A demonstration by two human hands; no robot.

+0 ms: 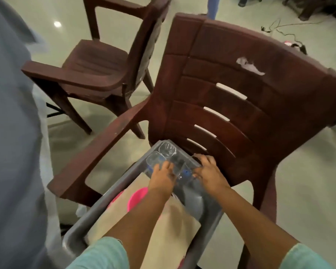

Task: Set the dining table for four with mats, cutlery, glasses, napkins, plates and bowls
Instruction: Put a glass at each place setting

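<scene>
A grey tray (80, 222) sits on the seat of a brown plastic chair (241, 105), with clear glasses (163, 154) clustered at its far end beside beige mats (169, 228) and a pink bowl (138, 197). Both the left hand (163, 176) and the right hand (209, 171) reach among the glasses, fingers curled onto them, though blur hides exactly which each grips.
</scene>
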